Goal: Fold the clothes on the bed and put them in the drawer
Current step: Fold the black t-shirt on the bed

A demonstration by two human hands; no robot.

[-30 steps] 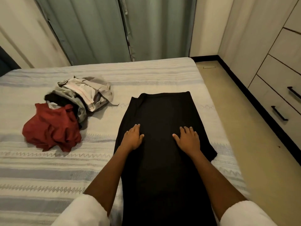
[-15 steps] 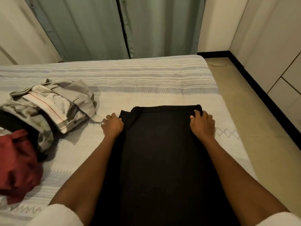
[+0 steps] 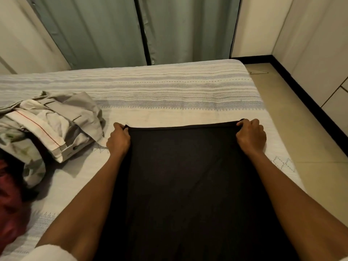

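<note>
Bed (image 3: 169, 87): fills most of the frame, covered with a cream spread woven in grey-blue stripes and small zigzag bands. Far edge meets the green curtains at the top; right edge runs beside the floor.

On it, lower centre: black garment (image 3: 188, 185), laid flat, far hem straight across the frame middle and pulled taut.

On it, left edge of frame: heap of unfolded clothes. Grey-beige trousers (image 3: 71, 117) on top, a white inner band with a red line showing. Below them, lower left, a dark red garment (image 3: 9, 213), partly cut off by the frame. Heap lies near the black garment, apart from it.
</note>
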